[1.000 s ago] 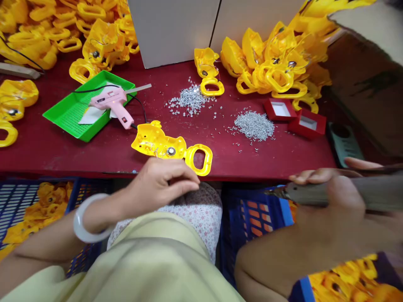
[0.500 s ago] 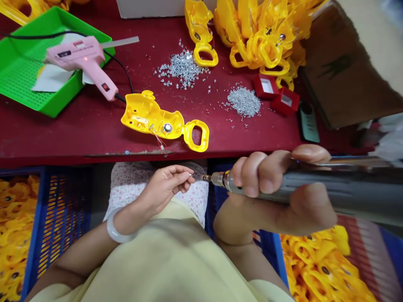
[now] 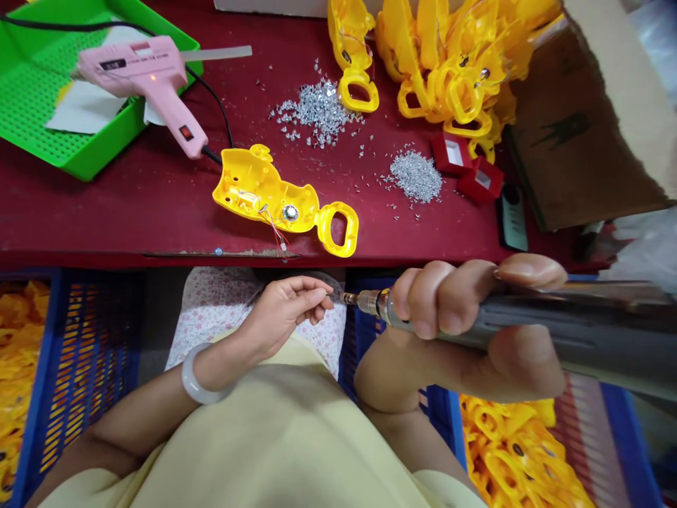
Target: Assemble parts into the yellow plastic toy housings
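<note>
My left hand (image 3: 288,310) is closed in a pinch over my lap, with a white bangle at the wrist. Between thumb and forefinger is a tiny silvery piece that looks like a screw, now mostly hidden by the fingertips. My right hand (image 3: 455,303) is wrapped around a grey electric screwdriver (image 3: 592,331), held level and pointing left. Its bit (image 3: 349,298) ends just beside the pinching fingertips; whether they touch I cannot tell. Beyond the hands, a yellow plastic half-shell (image 3: 254,190) with a looped handle lies open side up near the table edge, showing wires and a round speaker.
Two piles of small metal parts (image 3: 322,109) and screws (image 3: 417,175) lie on the red table (image 3: 95,219). A pink glue gun (image 3: 142,77) rests against a green basket (image 3: 89,159). More yellow shells (image 3: 455,77), red boxes (image 3: 480,180) and cardboard (image 3: 582,127) stand right. Blue crates (image 3: 89,353) flank me.
The view has shifted slightly, so the tabletop things sit a little further right in the picture. Both hands keep their grips, and the bit is slightly closer to my left fingertips.
</note>
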`<state>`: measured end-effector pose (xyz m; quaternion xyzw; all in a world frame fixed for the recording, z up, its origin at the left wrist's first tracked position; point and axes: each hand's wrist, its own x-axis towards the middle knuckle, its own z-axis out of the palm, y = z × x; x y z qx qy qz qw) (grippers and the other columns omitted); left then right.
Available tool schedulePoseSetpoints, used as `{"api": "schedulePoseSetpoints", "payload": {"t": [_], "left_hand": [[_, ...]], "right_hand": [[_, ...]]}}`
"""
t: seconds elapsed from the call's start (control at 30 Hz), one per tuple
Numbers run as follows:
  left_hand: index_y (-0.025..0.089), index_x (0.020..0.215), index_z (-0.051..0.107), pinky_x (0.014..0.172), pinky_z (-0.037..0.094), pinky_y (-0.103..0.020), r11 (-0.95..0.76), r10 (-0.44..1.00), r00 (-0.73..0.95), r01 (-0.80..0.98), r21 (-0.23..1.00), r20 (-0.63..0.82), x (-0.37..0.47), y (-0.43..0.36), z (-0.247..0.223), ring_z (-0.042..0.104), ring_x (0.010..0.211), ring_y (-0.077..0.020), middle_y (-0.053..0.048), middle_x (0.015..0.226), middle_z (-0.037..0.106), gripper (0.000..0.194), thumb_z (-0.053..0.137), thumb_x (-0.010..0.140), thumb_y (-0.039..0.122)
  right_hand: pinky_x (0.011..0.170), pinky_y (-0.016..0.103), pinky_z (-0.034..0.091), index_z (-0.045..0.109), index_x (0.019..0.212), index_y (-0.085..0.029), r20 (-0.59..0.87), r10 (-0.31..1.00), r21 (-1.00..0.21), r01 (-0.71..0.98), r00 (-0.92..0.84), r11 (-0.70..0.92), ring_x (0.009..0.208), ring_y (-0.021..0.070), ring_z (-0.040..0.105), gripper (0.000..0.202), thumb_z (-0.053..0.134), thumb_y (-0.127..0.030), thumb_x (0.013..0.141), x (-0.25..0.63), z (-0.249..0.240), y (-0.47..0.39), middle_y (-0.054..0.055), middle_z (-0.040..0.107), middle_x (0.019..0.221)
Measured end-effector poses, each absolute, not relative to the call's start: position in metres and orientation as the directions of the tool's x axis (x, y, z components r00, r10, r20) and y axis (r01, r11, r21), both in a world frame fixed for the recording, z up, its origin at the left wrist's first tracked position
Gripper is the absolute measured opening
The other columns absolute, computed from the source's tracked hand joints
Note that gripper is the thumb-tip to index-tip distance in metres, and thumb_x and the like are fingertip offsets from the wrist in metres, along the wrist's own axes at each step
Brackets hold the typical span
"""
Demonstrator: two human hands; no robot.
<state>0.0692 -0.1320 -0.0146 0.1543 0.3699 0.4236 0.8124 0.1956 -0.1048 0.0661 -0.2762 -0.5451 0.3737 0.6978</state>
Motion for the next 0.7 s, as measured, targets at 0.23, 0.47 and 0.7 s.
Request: {"api": "schedulePoseSetpoints", "payload": {"t": [0.23, 0.47, 0.7], "left_hand": [[0.017, 0.113, 0.062, 0.059, 0.046, -0.026, 0.137, 0.974, 0.174, 0.062, 0.989, -0.146, 0.036, -0.136, 0.016, 0.059, 0.06, -0.0129, -0.001, 0.068, 0.066, 0.029, 0.06, 0.092, 0.037], [0.024, 0.139, 0.05, 0.117, 0.026, -0.054, -0.541, 0.841, 0.453, 0.713, 0.446, 0.295, -0.031, -0.038, 0.039, 0.041, 0.14, -0.0334, -0.009, 0.14, 0.057, 0.063, 0.065, 0.086, 0.055], [0.018, 0.141, 0.048, 0.117, 0.015, -0.067, -0.573, 0.817, 0.55, 0.742, 0.35, 0.173, -0.022, -0.008, 0.012, 0.032, 0.144, -0.0402, -0.013, 0.141, 0.056, 0.069, 0.066, 0.085, 0.053]], "right_hand": [[0.035, 0.024, 0.038, 0.066, 0.097, -0.022, 0.558, 0.817, -0.772, -0.27, 0.147, 0.576, 0.036, 0.0072, 0.038, 0.02, 0.063, -0.026, 0.078, 0.203, 0.071, -0.094, -0.01, 0.043, 0.054], [0.037, 0.022, 0.036, 0.063, 0.089, -0.026, 0.629, 0.735, -0.698, -0.23, 0.255, 0.678, 0.037, 0.0078, 0.038, 0.009, 0.059, -0.029, 0.081, 0.19, 0.07, -0.046, -0.009, 0.034, 0.055], [0.043, 0.027, 0.038, 0.051, 0.098, -0.031, 0.603, 0.735, -0.77, -0.015, 0.311, 0.638, 0.041, 0.0103, 0.038, 0.019, 0.053, -0.047, 0.087, 0.157, 0.048, -0.005, -0.007, 0.032, 0.06]]}}
